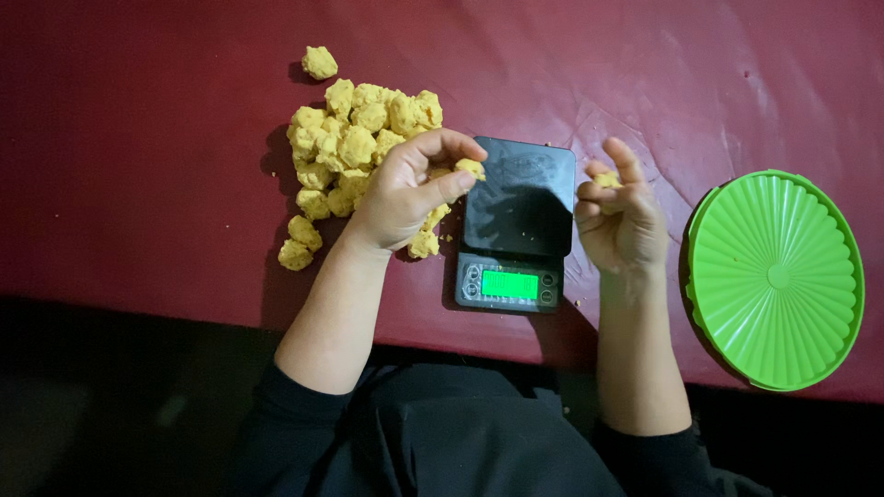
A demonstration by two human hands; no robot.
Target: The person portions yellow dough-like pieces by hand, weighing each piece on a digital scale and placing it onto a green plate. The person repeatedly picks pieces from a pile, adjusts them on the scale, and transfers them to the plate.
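While our left hand [405,195] pinches a small dough lump [471,168] between thumb and fingertips, we hold it just over the left edge of the scale [516,221], its grip closed on that piece. The lump is pale yellow, rough and crumbly, about as big as the fingertips around it. Our right hand [619,221] hovers at the scale's right edge, fingers curled upward, its grip closed on a smaller yellow crumb [607,179] of the same dough.

Behind our left hand lies the dough pile [354,147], a heap of knobbly yellow chunks on the dark red table [138,138], with one stray chunk [319,63] lying apart at the top and a few more trailing toward us. Fine crumbs dot the cloth near the scale.

The scale is black, its platform bare and glossy, its small display glowing green at the near end. Well to the right, a round green lid [775,278] with radial ribs rests at the table's edge. Our black sleeves show at the bottom of the view.
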